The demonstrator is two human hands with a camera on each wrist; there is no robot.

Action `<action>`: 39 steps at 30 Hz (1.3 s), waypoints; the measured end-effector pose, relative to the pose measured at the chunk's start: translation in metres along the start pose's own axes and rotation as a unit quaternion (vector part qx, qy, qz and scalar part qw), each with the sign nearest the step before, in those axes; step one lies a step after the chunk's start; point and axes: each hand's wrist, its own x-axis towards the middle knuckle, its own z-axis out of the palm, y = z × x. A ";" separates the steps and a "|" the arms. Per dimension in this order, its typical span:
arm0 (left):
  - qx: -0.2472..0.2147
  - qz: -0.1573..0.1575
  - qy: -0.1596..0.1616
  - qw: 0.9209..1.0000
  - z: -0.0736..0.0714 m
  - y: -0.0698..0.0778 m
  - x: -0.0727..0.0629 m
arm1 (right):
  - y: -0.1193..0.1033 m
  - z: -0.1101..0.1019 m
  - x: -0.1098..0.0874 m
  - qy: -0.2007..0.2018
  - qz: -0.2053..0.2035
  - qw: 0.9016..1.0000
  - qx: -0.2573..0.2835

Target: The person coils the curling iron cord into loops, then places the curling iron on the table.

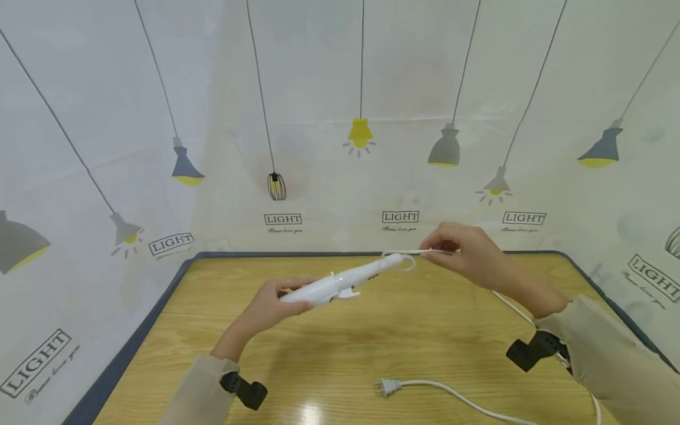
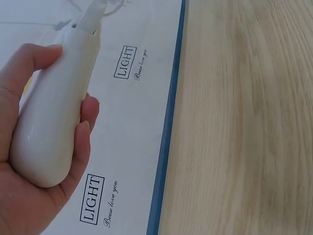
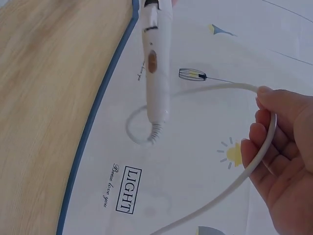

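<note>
My left hand grips a white curling iron by its thick, rounded end, holding it aslant above the table. In the left wrist view, the thumb lies along one side of the smooth body and fingers curl round the other. The slimmer handle points up and right, toward my right hand. That hand pinches the white cord between thumb and fingers, a short way from the handle. A brown switch shows on the handle, and the cord loops just beyond its ribbed sleeve.
The cord's two-pin plug lies on the wooden table near the front, its cord running right below my right forearm. A dark blue edge borders the table. Behind it stands a pale backdrop printed with lamps.
</note>
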 end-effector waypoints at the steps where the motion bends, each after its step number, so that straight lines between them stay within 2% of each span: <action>1: -0.002 -0.002 0.010 1.000 0.000 0.001 0.001 | -0.002 0.002 -0.003 0.001 -0.005 1.000 0.003; 5: -0.014 -0.008 0.042 0.999 -0.001 0.006 0.002 | -0.007 0.008 -0.016 0.006 -0.010 1.000 0.009; 8: -0.031 -0.013 0.053 0.998 -0.002 0.022 -0.001 | -0.009 0.013 -0.027 0.013 -0.008 0.999 0.029; 9: -0.038 -0.013 0.056 0.998 -0.003 0.023 -0.001 | -0.009 0.015 -0.031 0.012 -0.002 0.999 0.039; 12: -0.050 -0.012 0.058 0.997 -0.005 0.027 -0.002 | -0.004 0.022 -0.041 0.009 0.018 0.996 0.084; 14: -0.055 -0.008 0.061 0.997 -0.007 0.023 0.000 | 0.000 0.028 -0.047 0.010 0.023 0.992 0.125; 15: -0.059 -0.005 0.060 0.996 -0.008 0.021 0.001 | 0.003 0.030 -0.049 0.011 0.026 0.989 0.148; 17: -0.066 0.003 0.056 0.996 -0.008 0.025 0.000 | 0.009 0.036 -0.054 0.016 0.019 0.979 0.204; 21: -0.081 0.029 0.038 0.996 -0.009 0.030 -0.001 | 0.022 0.044 -0.059 0.010 0.043 0.960 0.278; 24: -0.085 0.062 0.020 0.994 -0.009 0.033 -0.002 | 0.034 0.048 -0.060 -0.007 0.090 0.953 0.290; 27: -0.088 0.092 -0.005 0.992 -0.008 0.036 -0.004 | 0.046 0.050 -0.058 -0.035 0.146 0.942 0.301; 29: -0.091 0.101 -0.023 0.990 -0.007 0.037 -0.006 | 0.054 0.052 -0.055 -0.057 0.182 0.931 0.312; 32: -0.095 0.097 -0.043 0.990 -0.005 0.039 -0.008 | 0.063 0.053 -0.048 -0.084 0.221 0.918 0.318; 35: -0.092 0.096 -0.055 0.990 -0.004 0.040 -0.011 | 0.069 0.054 -0.039 -0.106 0.227 0.914 0.319; 38: -0.086 0.103 -0.070 0.989 -0.005 0.041 -0.014 | 0.072 0.053 -0.029 -0.116 0.181 0.917 0.336; 39: -0.081 0.105 -0.077 0.988 -0.006 0.041 -0.015 | 0.073 0.052 -0.026 -0.122 0.172 0.912 0.351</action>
